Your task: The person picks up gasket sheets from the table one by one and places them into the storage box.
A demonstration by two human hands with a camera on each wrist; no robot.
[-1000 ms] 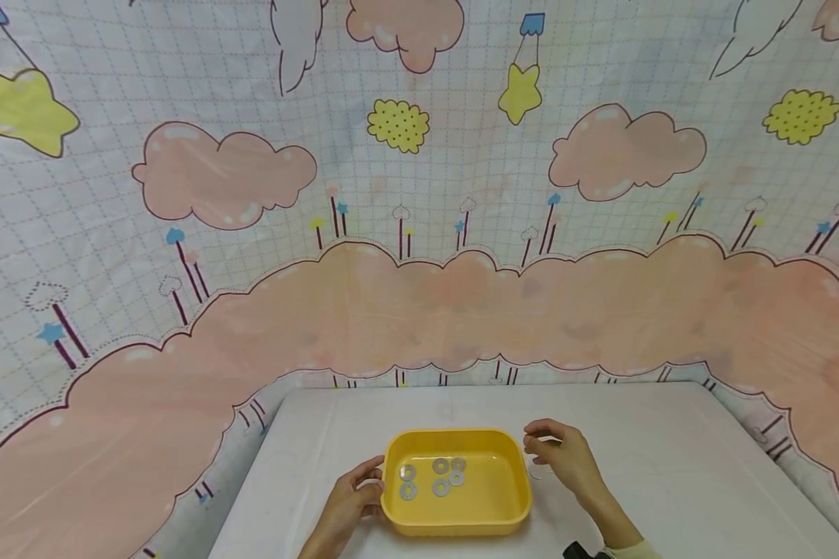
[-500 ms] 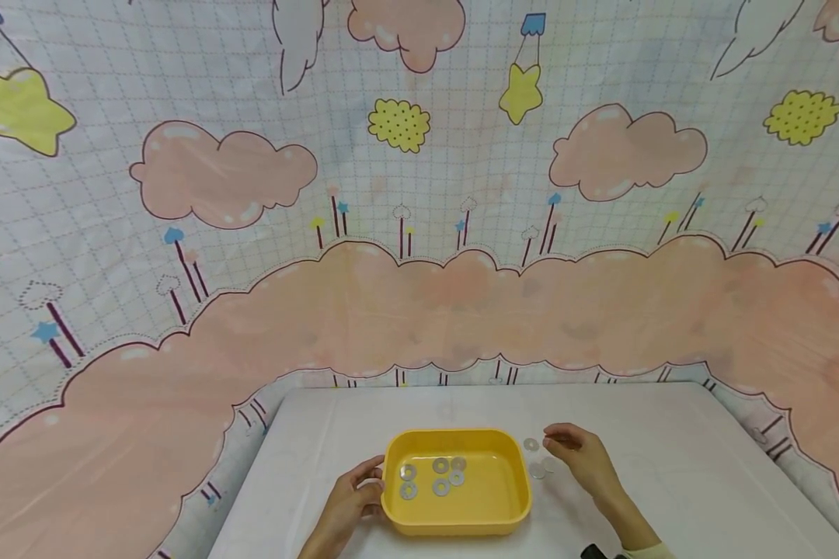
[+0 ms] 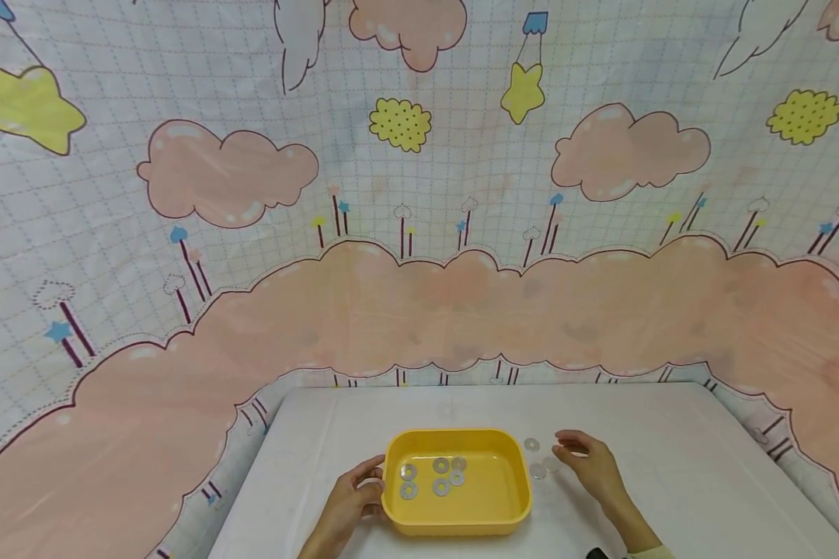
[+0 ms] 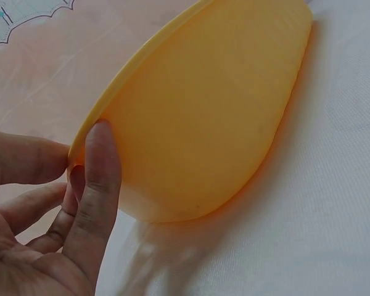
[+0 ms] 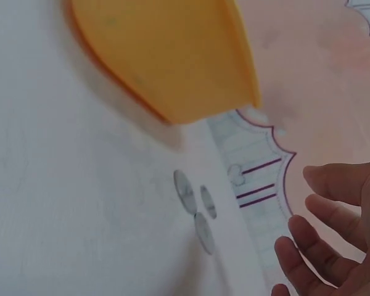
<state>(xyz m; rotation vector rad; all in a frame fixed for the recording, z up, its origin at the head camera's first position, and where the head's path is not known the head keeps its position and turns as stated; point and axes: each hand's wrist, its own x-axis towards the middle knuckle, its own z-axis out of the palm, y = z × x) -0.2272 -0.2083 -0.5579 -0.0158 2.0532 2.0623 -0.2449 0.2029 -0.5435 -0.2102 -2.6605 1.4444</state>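
A yellow plastic tray (image 3: 461, 528) stands on the white table, with several flat grey washers (image 3: 441, 487) lying on its floor. My left hand (image 3: 349, 497) pinches the tray's left rim. In the left wrist view the thumb (image 4: 98, 185) lies along the outer wall and a fingertip is at the rim. Right of the tray, three more washers (image 5: 185, 191) lie close together on the table. Just beyond them my right hand (image 3: 593, 468) hovers, fingers loosely bent and nothing between them. Its shadow falls on the table beside the washers.
The white table (image 3: 685, 466) extends to both sides of the tray and behind it. A cloth (image 3: 461, 310) printed with clouds and stars hangs behind the table and around its sides. A small black object (image 3: 597, 553) shows at the right forearm.
My right hand has moved right, away from the tray, and the three washers on the table have come into full view. The left hand and the tray stay in place.
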